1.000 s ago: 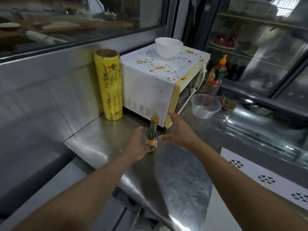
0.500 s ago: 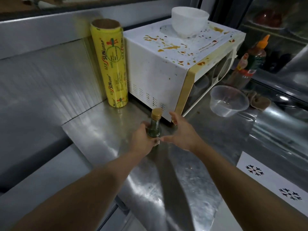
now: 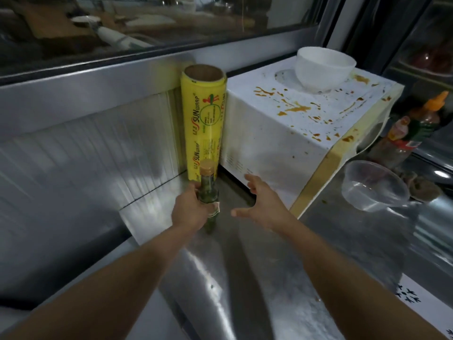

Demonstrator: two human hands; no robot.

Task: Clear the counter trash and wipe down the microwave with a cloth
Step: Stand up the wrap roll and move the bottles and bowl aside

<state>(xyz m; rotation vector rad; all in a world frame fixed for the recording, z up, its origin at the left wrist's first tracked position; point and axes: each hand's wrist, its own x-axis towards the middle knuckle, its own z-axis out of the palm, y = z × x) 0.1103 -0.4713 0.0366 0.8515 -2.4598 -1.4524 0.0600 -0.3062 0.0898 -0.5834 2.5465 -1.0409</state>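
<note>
- While the left hand (image 3: 190,209) grips the small green bottle (image 3: 207,190) upright above the steel table (image 3: 257,278), the right hand (image 3: 263,204) hovers just beside it, fingers spread.
- The stained microwave (image 3: 289,133) stands behind, near both hands.

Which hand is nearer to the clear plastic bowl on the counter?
The right hand. It hovers open near the microwave's lower front corner, apart from the clear plastic bowl. The left hand is farther away, gripping the small green bottle.
</note>
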